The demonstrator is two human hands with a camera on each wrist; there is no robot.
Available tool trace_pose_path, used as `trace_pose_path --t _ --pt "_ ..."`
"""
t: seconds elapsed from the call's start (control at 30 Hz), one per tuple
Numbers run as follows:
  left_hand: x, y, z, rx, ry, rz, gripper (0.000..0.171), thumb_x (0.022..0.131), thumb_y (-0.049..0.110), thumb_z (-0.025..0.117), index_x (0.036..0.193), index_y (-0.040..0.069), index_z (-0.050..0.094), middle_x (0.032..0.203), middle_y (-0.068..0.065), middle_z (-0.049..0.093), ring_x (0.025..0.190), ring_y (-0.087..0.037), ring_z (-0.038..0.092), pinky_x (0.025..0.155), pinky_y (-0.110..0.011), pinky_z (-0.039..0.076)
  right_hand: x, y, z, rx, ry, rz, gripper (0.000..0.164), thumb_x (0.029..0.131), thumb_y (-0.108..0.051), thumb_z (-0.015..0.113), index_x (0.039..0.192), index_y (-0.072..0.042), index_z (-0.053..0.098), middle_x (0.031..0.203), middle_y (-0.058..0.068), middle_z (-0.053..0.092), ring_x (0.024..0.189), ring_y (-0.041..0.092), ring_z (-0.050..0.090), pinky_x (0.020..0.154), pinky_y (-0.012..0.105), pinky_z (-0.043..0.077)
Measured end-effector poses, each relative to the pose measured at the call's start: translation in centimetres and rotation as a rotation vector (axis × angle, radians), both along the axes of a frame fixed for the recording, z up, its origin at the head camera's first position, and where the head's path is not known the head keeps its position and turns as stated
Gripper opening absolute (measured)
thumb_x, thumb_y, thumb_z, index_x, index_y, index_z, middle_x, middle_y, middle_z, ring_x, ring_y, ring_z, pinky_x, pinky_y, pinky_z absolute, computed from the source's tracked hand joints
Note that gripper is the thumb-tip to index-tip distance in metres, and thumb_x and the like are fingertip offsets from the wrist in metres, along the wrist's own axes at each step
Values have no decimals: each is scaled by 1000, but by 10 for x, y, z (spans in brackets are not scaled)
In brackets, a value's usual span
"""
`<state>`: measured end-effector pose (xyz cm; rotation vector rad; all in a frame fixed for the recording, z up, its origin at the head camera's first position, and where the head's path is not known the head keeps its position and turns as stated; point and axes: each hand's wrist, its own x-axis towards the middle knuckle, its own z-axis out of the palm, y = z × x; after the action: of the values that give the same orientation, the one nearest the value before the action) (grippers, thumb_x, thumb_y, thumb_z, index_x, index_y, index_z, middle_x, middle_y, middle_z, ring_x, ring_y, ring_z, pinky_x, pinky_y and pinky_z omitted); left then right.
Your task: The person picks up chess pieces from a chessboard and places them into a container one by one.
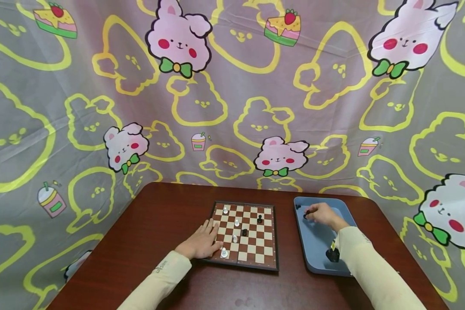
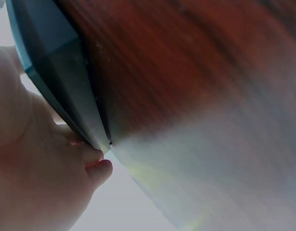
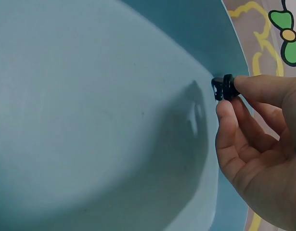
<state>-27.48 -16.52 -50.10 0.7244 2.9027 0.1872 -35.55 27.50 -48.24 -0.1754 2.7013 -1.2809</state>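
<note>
- Right hand (image 1: 320,214) pinches a small black chess piece (image 3: 228,86) at the upper left of the tray (image 1: 318,245), right of the head view.
- The piece looks light, stiff, slick; thumb and fingertips round its body should suit.
- Right forearm slants from lower right; left hand (image 1: 199,243) lies across the chessboard's (image 1: 255,268) left edge, fingers extended.

On the table (image 1: 170,206), a chessboard (image 1: 255,249) bearing chess pieces (image 1: 224,253) lies left of a tray (image 1: 315,245).
</note>
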Motion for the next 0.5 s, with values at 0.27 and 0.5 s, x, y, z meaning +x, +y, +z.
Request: trace_pose_path --t 0.27,0.5 --pt "1 1 1 -2 -5 0 71 100 47 36 147 -4 24 152 -27 11 140 -40 10 111 -47 18 3 3 4 9 25 0 22 89 -3 61 107 9 63 96 14 65 80 23 59 65 37 50" --pt "2 1 2 11 -7 5 71 100 47 37 147 -5 24 152 -28 10 140 -40 10 112 -47 17 3 -3 12 18 42 4 25 89 -7 63 110 7 64 103 16 65 87 25 60 66 34 51"
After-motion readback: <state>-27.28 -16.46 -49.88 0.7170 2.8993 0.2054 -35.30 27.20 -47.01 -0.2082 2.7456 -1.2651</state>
